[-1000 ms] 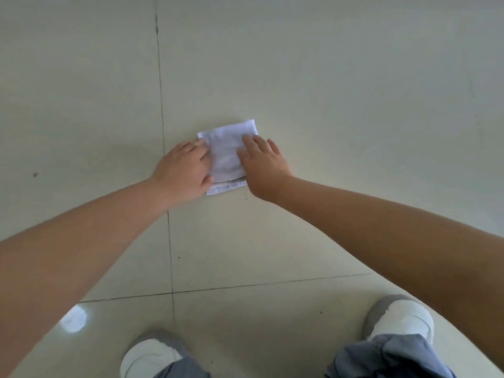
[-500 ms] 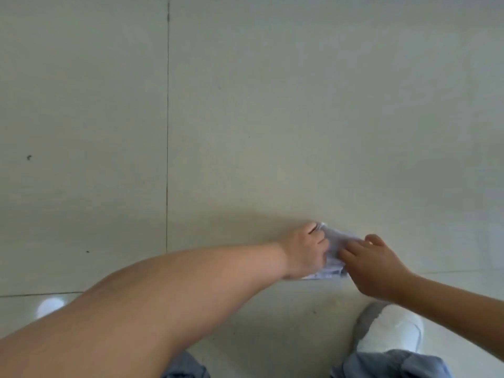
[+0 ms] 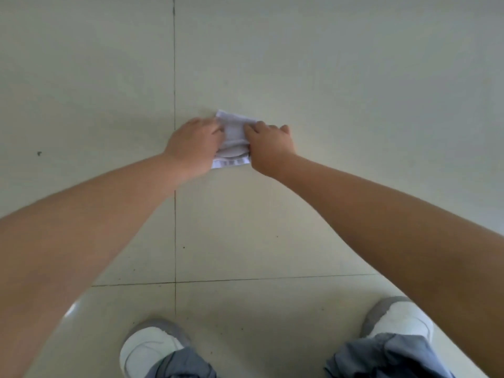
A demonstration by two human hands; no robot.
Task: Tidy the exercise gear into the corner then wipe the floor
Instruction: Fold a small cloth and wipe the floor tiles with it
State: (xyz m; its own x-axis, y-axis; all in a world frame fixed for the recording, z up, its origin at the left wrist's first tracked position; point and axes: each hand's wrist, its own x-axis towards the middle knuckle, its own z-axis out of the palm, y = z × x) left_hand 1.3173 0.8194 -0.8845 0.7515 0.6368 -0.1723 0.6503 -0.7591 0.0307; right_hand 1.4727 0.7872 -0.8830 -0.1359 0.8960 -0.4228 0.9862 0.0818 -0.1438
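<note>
A small white folded cloth (image 3: 233, 132) lies on the pale tiled floor (image 3: 354, 105), just right of a vertical grout line. My left hand (image 3: 193, 145) grips its left side, and my right hand (image 3: 270, 148) grips its right side with bent fingers. The cloth is bunched up between the two hands, and only its far corner and near hem show. Both arms reach forward from the lower corners of the view. No exercise gear is in view.
My two white-and-grey shoes (image 3: 148, 347) (image 3: 399, 320) stand on the near tiles, with grey trouser legs (image 3: 381, 358) above them. Grout lines (image 3: 174, 64) cross the floor. A dark speck (image 3: 39, 153) marks the tile at the left.
Both hands and the cloth have moved from near my right shoe back out to the far middle of the floor. The cloth is more bunched than a second ago.
</note>
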